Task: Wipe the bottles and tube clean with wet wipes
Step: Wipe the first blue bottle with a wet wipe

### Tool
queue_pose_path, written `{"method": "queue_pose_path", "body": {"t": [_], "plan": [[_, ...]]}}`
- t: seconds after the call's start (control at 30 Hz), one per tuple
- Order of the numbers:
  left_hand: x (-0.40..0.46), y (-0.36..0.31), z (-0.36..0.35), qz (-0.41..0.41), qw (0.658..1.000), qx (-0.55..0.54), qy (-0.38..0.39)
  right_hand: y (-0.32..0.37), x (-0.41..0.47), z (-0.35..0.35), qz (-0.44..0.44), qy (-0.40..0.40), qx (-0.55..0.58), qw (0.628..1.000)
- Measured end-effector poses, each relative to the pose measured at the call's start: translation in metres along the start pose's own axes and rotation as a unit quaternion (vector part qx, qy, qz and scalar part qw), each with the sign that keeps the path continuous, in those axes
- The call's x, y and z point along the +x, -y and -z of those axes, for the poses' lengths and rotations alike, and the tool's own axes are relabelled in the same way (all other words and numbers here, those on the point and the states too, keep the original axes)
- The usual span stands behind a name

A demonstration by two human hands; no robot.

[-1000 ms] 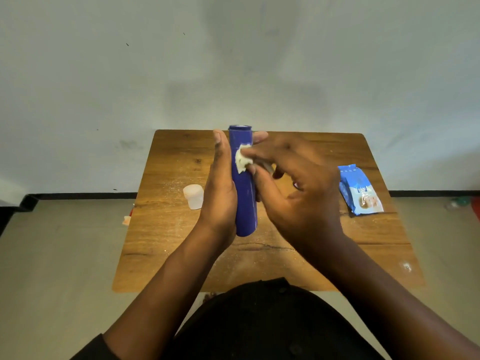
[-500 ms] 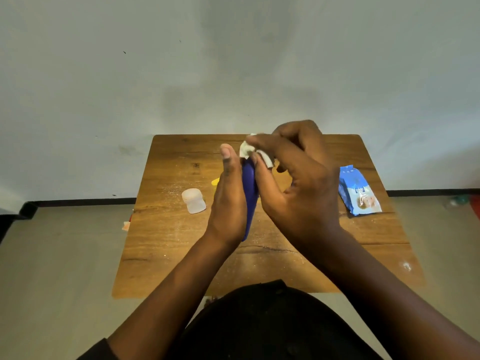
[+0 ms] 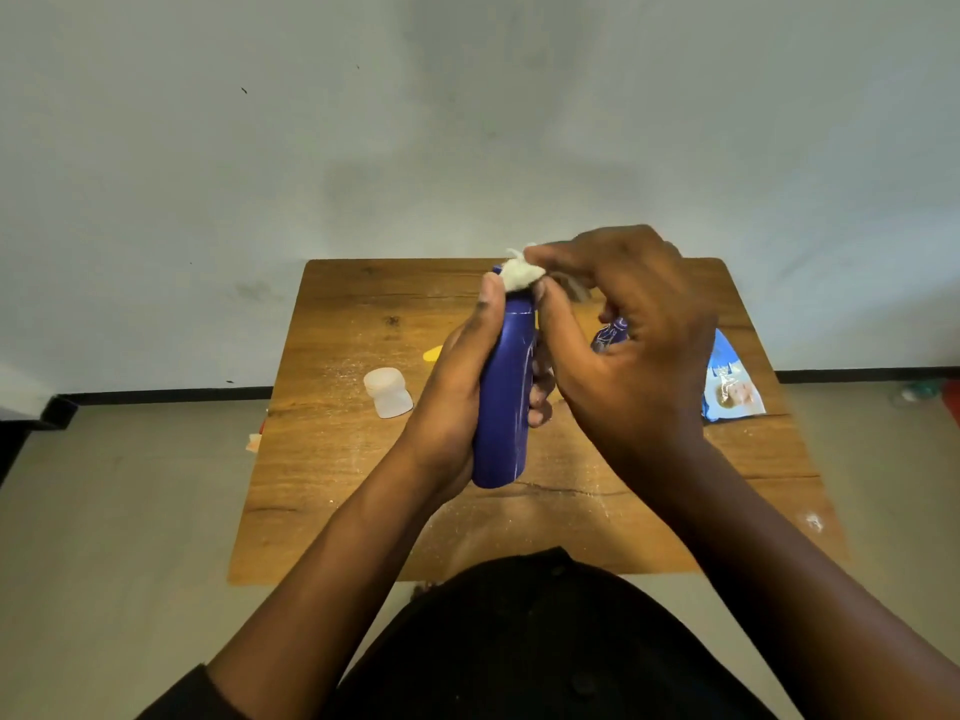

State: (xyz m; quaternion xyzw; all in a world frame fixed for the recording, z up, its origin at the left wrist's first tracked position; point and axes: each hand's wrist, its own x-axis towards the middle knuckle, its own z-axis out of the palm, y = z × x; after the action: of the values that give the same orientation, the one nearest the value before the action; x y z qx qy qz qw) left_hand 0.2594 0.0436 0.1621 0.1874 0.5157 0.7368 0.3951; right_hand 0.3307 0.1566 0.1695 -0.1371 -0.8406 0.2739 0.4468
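Note:
My left hand (image 3: 457, 392) grips a tall dark blue bottle (image 3: 504, 402) upright above the middle of the wooden table (image 3: 332, 459). My right hand (image 3: 634, 356) pinches a crumpled white wet wipe (image 3: 519, 272) against the bottle's top end. A small white bottle (image 3: 387, 392) lies on the table to the left. Behind my right hand a blue tube (image 3: 610, 335) shows only in part. A bit of something yellow (image 3: 434, 353) peeks out beside my left hand.
A blue pack of wet wipes (image 3: 732, 381) lies on the table at the right. White specks are scattered over the tabletop. A grey wall rises just behind the table, and bare floor lies on both sides.
My right hand has carried the wipe up the bottle from its upper side to its top end. The bottle has tilted and turned in my left hand.

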Motion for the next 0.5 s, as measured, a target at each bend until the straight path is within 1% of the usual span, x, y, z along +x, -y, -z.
{"method": "queue_pose_path", "body": {"t": [0.07,0.17,0.27,0.33,0.4,0.5], "plan": [[0.001,0.000,0.003,0.017,0.999,-0.043,0.001,-0.002,-0.003,-0.002,0.003,0.029,-0.019,0.999],[0.005,0.000,0.015,0.037,0.994,-0.098,-0.009,0.001,-0.031,-0.008,0.026,0.089,-0.038,0.995],[0.009,-0.005,0.025,0.041,0.995,-0.070,-0.056,0.000,-0.056,-0.007,0.068,0.151,-0.049,0.985],[0.009,-0.008,0.027,0.042,0.994,-0.069,-0.069,-0.002,-0.063,-0.004,0.088,0.181,-0.052,0.978],[0.010,-0.010,0.026,0.049,0.993,-0.086,-0.070,-0.003,-0.060,-0.003,0.100,0.176,-0.062,0.977],[0.007,-0.010,0.019,0.059,0.991,-0.105,-0.053,-0.004,-0.041,-0.006,0.075,0.105,-0.069,0.989]]}}
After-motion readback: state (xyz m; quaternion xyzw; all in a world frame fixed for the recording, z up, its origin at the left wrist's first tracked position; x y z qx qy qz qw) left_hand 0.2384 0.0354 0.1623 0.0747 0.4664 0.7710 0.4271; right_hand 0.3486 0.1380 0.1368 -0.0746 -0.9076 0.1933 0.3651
